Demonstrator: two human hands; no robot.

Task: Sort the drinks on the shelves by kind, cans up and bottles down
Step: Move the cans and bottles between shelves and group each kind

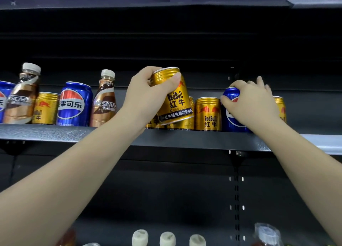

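My left hand grips a gold Red Bull can by its top, tilted and lifted a little above the upper shelf. My right hand is closed over the top of a blue Pepsi can standing on that shelf. Between them stands another gold Red Bull can, and more gold cans sit behind the lifted one. Further left stand two brown Nescafe bottles, a Pepsi can and a gold can.
A gold can stands just right of my right hand. Several white bottle caps show on the lower shelf at the bottom edge, with a clear bottle at the bottom right. A slotted upright runs down the back panel.
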